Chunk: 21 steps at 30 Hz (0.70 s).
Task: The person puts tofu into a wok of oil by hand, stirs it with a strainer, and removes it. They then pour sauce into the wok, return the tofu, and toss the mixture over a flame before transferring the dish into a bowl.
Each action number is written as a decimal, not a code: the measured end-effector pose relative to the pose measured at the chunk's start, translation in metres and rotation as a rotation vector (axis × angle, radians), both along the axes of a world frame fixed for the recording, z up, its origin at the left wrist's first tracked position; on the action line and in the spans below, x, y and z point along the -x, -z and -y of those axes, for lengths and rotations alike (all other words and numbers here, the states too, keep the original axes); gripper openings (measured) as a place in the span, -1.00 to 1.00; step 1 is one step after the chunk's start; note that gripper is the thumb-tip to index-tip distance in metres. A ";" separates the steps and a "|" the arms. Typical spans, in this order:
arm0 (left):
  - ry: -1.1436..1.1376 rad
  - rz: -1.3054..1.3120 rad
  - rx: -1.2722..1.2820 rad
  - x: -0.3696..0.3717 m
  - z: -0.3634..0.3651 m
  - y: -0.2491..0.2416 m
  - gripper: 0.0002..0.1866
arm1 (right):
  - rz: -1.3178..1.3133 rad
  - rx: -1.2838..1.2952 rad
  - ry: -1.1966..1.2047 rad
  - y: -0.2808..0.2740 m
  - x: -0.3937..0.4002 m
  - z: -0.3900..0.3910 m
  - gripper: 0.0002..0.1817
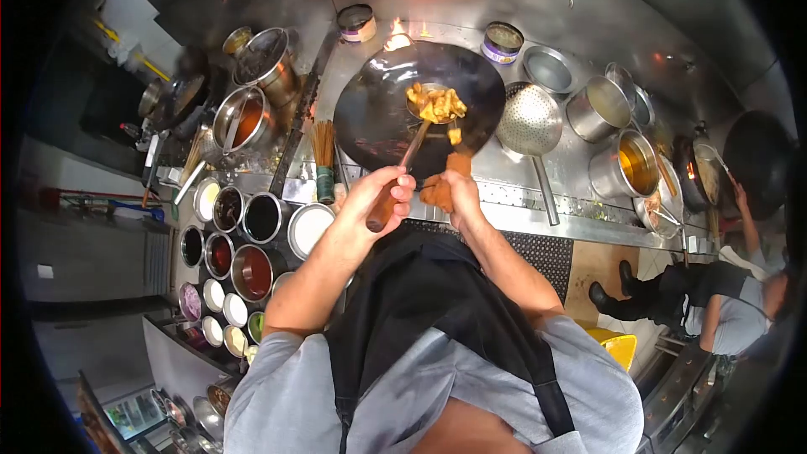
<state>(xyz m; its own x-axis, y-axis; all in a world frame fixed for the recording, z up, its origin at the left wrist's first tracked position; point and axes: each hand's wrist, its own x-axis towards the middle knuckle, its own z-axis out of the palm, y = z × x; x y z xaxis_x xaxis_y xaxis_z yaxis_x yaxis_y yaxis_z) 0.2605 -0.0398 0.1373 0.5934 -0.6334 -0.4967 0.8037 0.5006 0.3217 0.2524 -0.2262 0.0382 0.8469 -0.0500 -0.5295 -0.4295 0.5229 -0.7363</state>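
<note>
My left hand point(378, 200) is closed around the wooden handle of a ladle point(415, 143). The ladle's bowl is over the wok, heaped with golden-brown food chunks point(437, 104). Just below the heap, one loose chunk point(455, 134) shows against the dark metal. My right hand point(462, 193) grips an orange-brown cloth point(439, 193) at the wok's near edge; any handle beneath the cloth is hidden. The large black wok point(370, 109) sits on the range, and flames point(397, 38) rise behind its far rim.
A perforated strainer point(530, 120) lies right of the wok. A bamboo brush point(324, 160) stands at left, near several sauce containers point(252, 273). Pots, including one with yellow liquid point(636, 164), stand at right. Another person point(723, 303) works at far right.
</note>
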 end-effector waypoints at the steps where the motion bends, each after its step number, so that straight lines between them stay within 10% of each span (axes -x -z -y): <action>1: -0.021 -0.023 -0.011 0.001 0.003 0.004 -0.95 | 0.000 0.007 0.003 -0.001 0.003 -0.001 -0.73; 21: -0.022 0.079 0.135 -0.023 -0.067 0.009 -0.74 | -0.150 -0.191 0.016 0.021 -0.005 0.007 -0.64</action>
<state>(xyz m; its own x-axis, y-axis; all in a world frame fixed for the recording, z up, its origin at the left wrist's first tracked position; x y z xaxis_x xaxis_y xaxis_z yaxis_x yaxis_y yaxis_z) 0.2833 0.0271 0.1279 0.6419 -0.6775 -0.3591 0.7667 0.5612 0.3119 0.2570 -0.2335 0.0171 0.7580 0.0503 -0.6503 -0.5171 0.6540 -0.5522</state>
